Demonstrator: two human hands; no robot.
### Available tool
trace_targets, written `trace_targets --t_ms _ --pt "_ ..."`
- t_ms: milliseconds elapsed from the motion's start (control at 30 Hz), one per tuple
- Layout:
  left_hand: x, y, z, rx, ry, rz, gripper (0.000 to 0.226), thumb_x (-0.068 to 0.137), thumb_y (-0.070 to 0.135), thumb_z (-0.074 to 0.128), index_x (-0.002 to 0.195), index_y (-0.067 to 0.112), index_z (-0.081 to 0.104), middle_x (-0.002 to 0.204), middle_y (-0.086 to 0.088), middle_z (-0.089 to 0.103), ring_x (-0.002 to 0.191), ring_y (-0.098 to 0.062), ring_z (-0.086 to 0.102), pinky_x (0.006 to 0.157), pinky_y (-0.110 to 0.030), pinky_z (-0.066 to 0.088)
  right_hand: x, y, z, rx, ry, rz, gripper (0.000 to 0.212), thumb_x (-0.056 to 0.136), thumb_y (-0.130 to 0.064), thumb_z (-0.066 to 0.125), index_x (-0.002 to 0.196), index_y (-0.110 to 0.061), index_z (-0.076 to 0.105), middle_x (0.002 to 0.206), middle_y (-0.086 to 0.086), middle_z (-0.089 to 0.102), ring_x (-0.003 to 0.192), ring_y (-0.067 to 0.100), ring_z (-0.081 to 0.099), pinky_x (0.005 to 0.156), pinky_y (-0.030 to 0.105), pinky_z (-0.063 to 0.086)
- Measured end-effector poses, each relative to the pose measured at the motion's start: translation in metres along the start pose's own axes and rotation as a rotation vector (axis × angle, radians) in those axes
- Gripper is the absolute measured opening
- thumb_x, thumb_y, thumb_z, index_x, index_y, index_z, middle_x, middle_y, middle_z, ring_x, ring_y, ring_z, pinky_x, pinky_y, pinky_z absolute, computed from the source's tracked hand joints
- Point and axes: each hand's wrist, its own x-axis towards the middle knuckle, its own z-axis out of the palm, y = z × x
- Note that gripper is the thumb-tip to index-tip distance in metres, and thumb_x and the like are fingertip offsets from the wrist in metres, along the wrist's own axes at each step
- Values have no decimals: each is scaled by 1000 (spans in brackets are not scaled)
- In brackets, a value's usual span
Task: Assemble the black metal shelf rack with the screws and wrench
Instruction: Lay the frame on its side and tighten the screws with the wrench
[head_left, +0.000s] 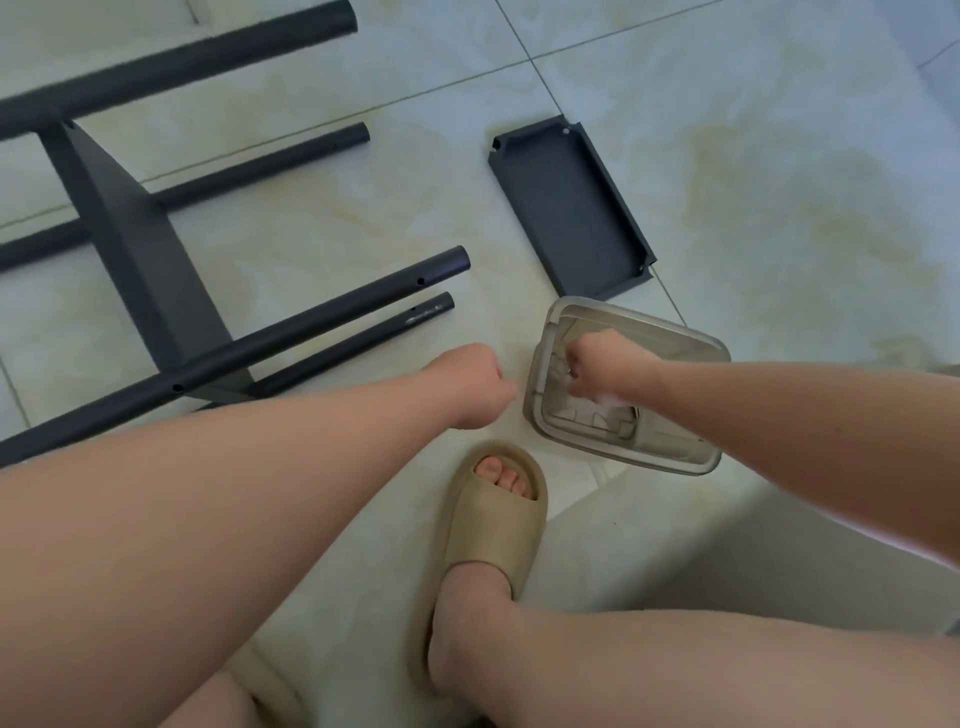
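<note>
Head view gives us a floor (727, 156) of glossy pale tiles, veined with yellow-beige and crossed by thin grey grout lines, with no more of the room showing than that. On the left the black metal shelf rack (140, 244) lies on its side, partly built: a flat panel runs across several round tubes whose open ends point right, and small screw holes show near the ends of the two nearest tubes (358, 306). Well apart from it, further right, a loose black shelf tray (569, 208) lies flat on the tiles with its raised edges up and its corners notched. Just below that tray sits a clear plastic container (654, 325), open at the top; inside we make out a few pale pieces (592, 418) along its bottom, too blurred to name. Our right hand (605, 366) reaches down into the container with its fingers curled among the contents, and we cannot tell what, if anything, they grip. Our left hand (467, 387) hangs just left of the container, balled with its back toward us, and we cannot tell whether it holds anything. Below the hands, one foot in a beige slide sandal (493, 525) is planted on the tiles near the container
</note>
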Motion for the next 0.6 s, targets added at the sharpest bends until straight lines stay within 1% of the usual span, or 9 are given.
trace_targets --t_ms 100,167,200,300,367,400,467,533,600 --pt "-29 -10 -29 137 6 2 33 101 36 52 114 10 68 111 -7 69 103 -27 64 86 -34 51 -24 -35 -21 -42 -1 -111 12 92 -21 64 92 -10 63 91 7 63 83 29 62 67 34 50" --pt "-52 -20 -48 174 62 1 32 100 36 52 113 12 68 110 -5 70 102 -26 64 86 -33 51 -42 -62 -33 -64 7 -193 9 92 -22 65 94 -14 60 94 4 62 88 28 62 72 35 53" --pt "-63 -26 -57 170 97 -7 32 100 35 52 111 10 69 108 -6 71 101 -26 65 85 -34 51 -51 -75 -38 -79 17 -232 6 92 -20 63 94 -17 58 94 3 61 87 27 62 71 34 53" --pt "-96 -50 -81 127 172 -45 29 98 30 54 104 6 70 104 -9 72 94 -27 68 81 -35 53 -76 -117 -52 -97 68 -321 7 89 -17 59 93 -23 57 83 -2 57 75 21 59 57 28 46" --pt "-116 -69 -99 95 235 -67 23 97 30 56 98 10 69 99 -3 71 89 -24 66 73 -32 50 -88 -144 -62 -83 99 -368 6 88 -17 59 91 -22 58 85 -2 59 78 22 61 59 29 46" --pt "-126 -79 -108 65 278 -80 20 97 30 56 96 13 67 96 -1 70 86 -21 66 71 -30 47 -93 -157 -66 -58 111 -390 6 88 -15 59 90 -21 58 87 -1 61 80 23 62 60 29 47" --pt "-144 -102 -123 -29 359 -107 15 97 30 57 95 17 66 90 1 70 81 -17 67 67 -29 46 -100 -184 -73 9 138 -437 8 90 -12 59 88 -19 57 88 1 64 79 23 65 59 30 51" --pt "-159 -127 -134 -106 421 -130 13 97 27 58 93 18 65 88 0 71 78 -16 67 63 -28 45 -104 -212 -76 86 163 -463 7 93 -13 59 89 -18 56 86 2 67 75 20 70 60 33 57" --pt "-168 -152 -139 -135 460 -158 13 98 27 57 93 18 64 89 -1 71 79 -16 66 62 -28 44 -104 -235 -73 155 162 -472 8 96 -17 60 90 -19 55 81 0 69 68 14 71 57 30 59"
